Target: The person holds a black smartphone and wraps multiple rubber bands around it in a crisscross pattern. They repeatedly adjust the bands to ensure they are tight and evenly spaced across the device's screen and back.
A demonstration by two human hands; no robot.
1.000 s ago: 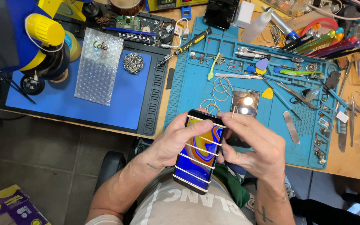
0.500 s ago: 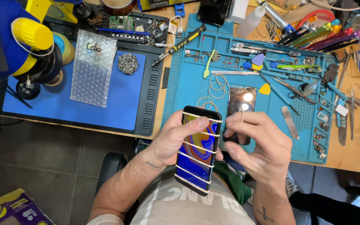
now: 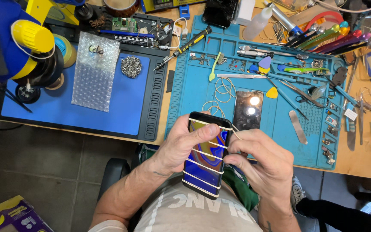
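Crowding the wooden bench point(image 3: 357, 165): blue mats point(image 3: 202, 81), scattered tools point(image 3: 297, 90).

Smartphone point(image 3: 206, 154) upright, screen lit, rubber bands point(image 3: 207, 154) stretched across.

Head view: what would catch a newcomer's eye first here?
The black smartphone with a colourful lit screen, crossed by several pale rubber bands, sits low in the centre, gripped by the left hand while the right hand pulls a band at its edge. Behind lies the teal silicone repair mat crowded with tools.
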